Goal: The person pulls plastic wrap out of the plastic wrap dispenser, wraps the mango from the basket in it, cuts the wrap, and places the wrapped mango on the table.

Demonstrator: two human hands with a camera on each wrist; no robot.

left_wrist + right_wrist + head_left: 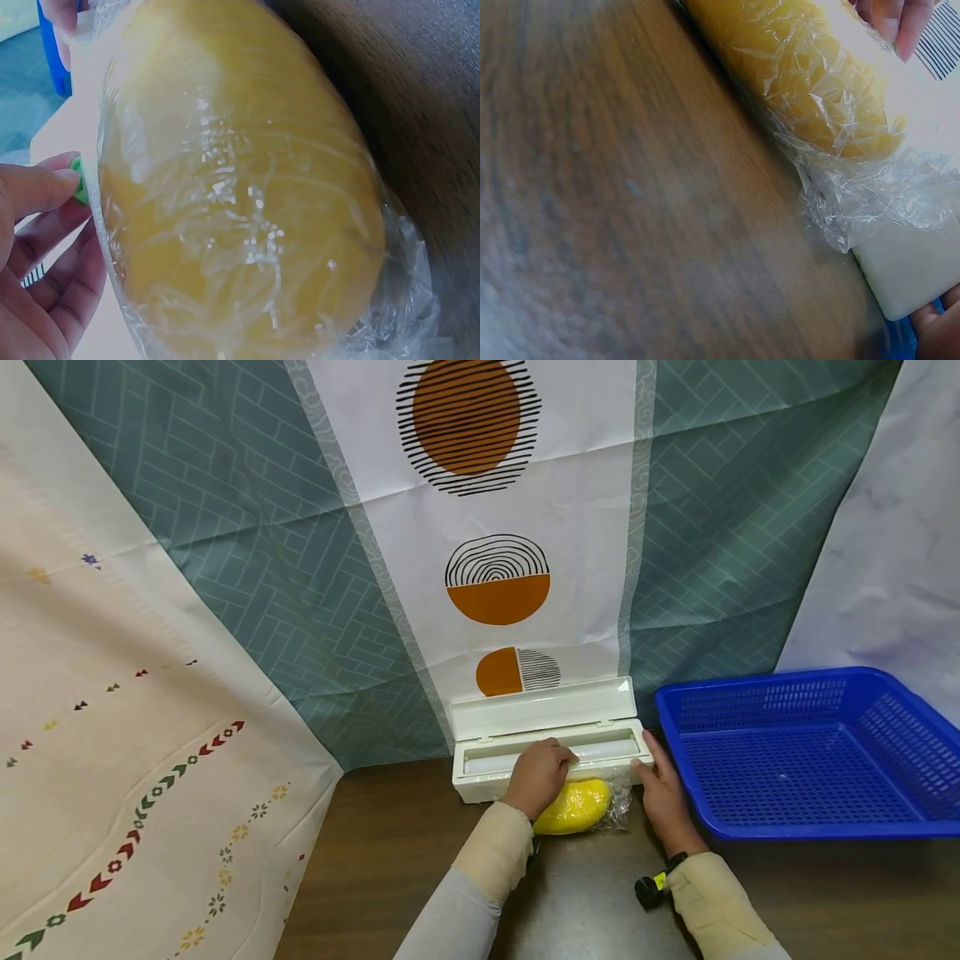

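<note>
A white cling film dispenser (551,758) stands against the patterned cloth with its lid raised, a pale roll (603,750) inside. My left hand (538,777) reaches over its front edge. In the left wrist view, that hand's thumb and finger pinch a small green slider (79,181) on the dispenser. My right hand (663,797) grips the dispenser's right end, with the thumb in front. Against the dispenser's front lies a yellow mango (573,806) wrapped in clear cling film (855,199), its film bunched at the right end. My left hand and wrist partly cover it in the head view.
A blue plastic basket (750,760) sits just right of my right hand. The brown wooden table (375,860) meets a hanging cloth (262,577) at the back and a pale embroidered cloth (150,693) on the left. Cameras are strapped to my wrists.
</note>
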